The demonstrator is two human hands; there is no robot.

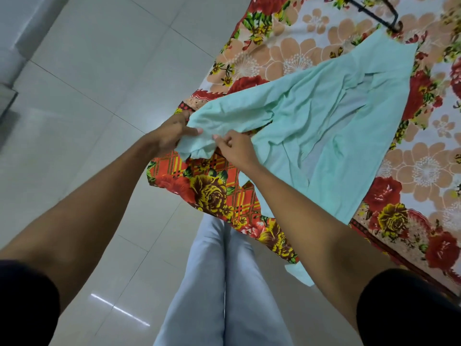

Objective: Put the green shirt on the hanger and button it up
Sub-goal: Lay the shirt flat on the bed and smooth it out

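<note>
- Head view: one green shirt lies spread open across the flowered bedspread, its near end bunched at the bed's corner and a strip of hem trailing over the edge toward the floor.
- The left hand grips the bunched cloth with curled fingers, thumb laid on top; the right hand pinches the same bunch just beside it, fingers folded in.
- The cloth looks thin, light and limp: it creases and sags freely, so it should slide and droop rather than keep any shape. Better holds, I judge, are the collar and shoulder seams, one in each hand, so the hanger can be fed in.
- One dark hanger lies at the far end of the bed, just beyond the shirt's farthest edge, only partly in view.
- No buttons can be made out, so their count is unknown.
- Count: one shirt, one hanger, two hands, both busy.
</note>
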